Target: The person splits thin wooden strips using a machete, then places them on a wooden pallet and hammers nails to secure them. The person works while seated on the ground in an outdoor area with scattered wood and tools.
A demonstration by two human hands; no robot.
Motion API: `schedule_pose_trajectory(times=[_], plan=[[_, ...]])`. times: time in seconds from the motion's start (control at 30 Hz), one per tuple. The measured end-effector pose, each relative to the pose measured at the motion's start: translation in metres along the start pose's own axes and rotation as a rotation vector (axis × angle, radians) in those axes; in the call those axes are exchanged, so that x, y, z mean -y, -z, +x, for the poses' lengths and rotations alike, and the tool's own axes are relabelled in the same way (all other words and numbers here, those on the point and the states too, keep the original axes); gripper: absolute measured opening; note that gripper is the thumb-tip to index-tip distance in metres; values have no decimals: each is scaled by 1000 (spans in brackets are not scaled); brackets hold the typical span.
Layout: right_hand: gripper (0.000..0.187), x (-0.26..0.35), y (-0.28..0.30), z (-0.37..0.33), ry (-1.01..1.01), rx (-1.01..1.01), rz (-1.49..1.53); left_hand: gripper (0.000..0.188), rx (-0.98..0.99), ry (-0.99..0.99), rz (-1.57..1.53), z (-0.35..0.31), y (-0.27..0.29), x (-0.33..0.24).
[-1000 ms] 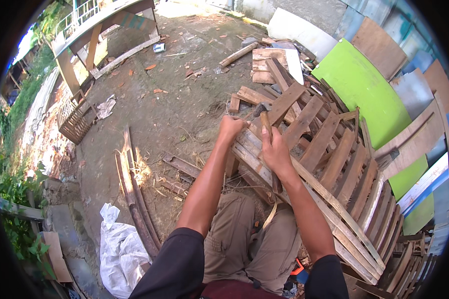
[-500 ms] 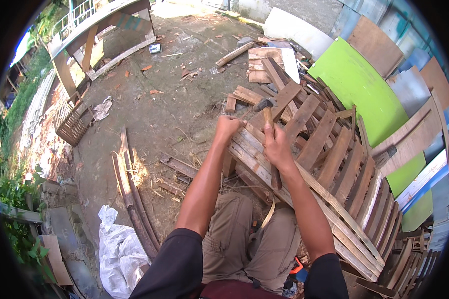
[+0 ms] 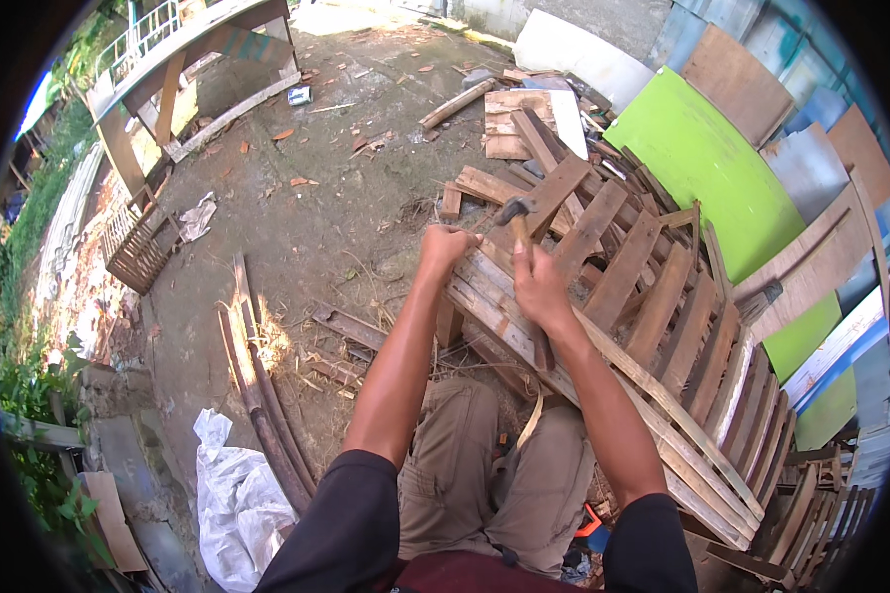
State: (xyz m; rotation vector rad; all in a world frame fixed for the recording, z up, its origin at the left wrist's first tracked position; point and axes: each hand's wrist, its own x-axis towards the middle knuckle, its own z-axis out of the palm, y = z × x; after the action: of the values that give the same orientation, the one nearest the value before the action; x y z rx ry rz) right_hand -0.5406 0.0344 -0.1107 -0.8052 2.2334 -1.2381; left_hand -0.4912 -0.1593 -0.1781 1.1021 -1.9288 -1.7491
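Observation:
My right hand (image 3: 541, 284) is wrapped around the wooden handle of a hammer (image 3: 515, 210), whose dark metal head stands above the fist. Below the fist the handle's lower end sticks out over the pale boards. My left hand (image 3: 447, 245) is closed at the far left end of a slatted wooden frame (image 3: 603, 381), just left of the hammer head. Its fingertips are pressed together at the end of the boards, and what they pinch is too small to tell. The frame has pale long side boards and several brown cross slats (image 3: 631, 259), and slopes down to the right.
Scrap wood (image 3: 539, 128) is heaped beyond the frame. A green panel (image 3: 707, 173) and other sheets lean along the right. Long dark strips (image 3: 257, 395) and a white sack (image 3: 235, 499) lie at the left. A slatted crate (image 3: 133, 247) and wooden table (image 3: 193, 59) stand farther off.
The hammer head has dipped slightly and tilted a little to the left, with my right hand shifting along. My left hand stays at the frame's end. The whole view has moved slightly.

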Motion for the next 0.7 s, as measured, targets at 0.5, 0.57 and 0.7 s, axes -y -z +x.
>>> schedule_pose_trajectory(times=[0.5,0.57,0.7], plan=[[50,18,7,-6,36,-9,-214,25,1,-15,-58,3,-1,-2],[50,23,7,-15,77,-152,-187,24,-5,14,-63,-2,-4,1],[50,17,8,0,83,-5,-384,26,-29,-14,7,3,-5,-4]])
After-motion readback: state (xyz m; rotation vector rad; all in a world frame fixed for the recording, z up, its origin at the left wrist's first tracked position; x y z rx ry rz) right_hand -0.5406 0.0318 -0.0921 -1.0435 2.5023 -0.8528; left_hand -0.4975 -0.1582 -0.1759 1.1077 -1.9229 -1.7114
